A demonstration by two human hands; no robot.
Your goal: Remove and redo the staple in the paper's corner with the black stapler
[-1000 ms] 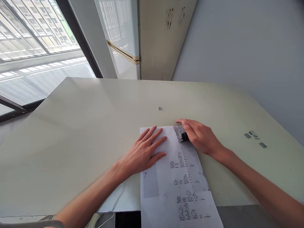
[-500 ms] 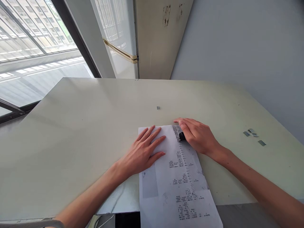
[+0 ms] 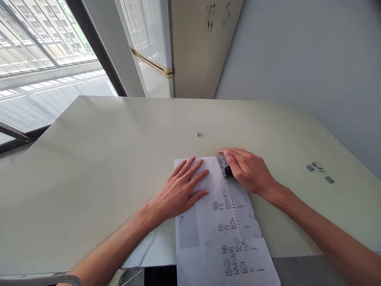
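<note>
A white sheet of paper (image 3: 205, 238) with printed characters lies at the table's front edge, its near end hanging over. My left hand (image 3: 183, 188) rests flat on its upper left part, fingers spread. Over the top right corner of the sheet, my right hand (image 3: 247, 169) is closed around a small black object (image 3: 228, 171), mostly hidden by the fingers. A dense dark printed patch (image 3: 222, 162) shows beside that object.
The pale table (image 3: 89, 178) bears a small grey piece (image 3: 199, 134) beyond the sheet and several grey pieces (image 3: 329, 180) at the right. Behind the table stand a fridge (image 3: 196, 51) and a wall; a window (image 3: 44, 39) is at the left.
The whole view has shifted very slightly. Both hands, the black object and the sheet keep the same places relative to each other.
</note>
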